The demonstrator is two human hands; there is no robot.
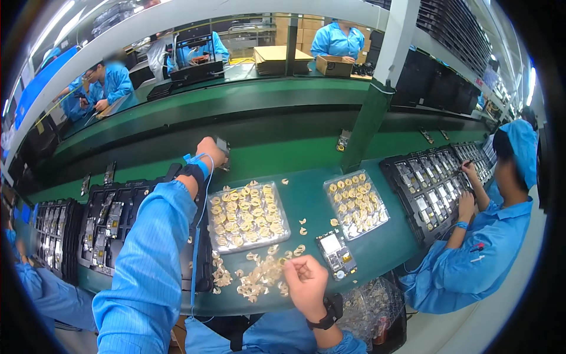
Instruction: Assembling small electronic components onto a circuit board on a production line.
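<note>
My left hand (211,153) is stretched out over the green line at the back, its fingers closed round a grey phone-like circuit board (223,146). A blue wrist strap with a cord hangs from that arm. My right hand (306,282) is closed in a pinch above a heap of small cream-coloured peeled scraps (259,277); whatever lies between its fingertips is too small to make out. Beyond the heap sits a clear tray (283,227) of round yellowish pieces. Right of it, near my right hand, a circuit board with a white block (336,253) lies flat on the green table.
A second clear tray (356,227) of round pieces stands right of centre, beside a green post (368,124). Black trays of boards flank me, one left (141,192) and one right (389,171). A co-worker in blue (483,248) works at right. A clear bag of scraps (377,307) sits below the table edge.
</note>
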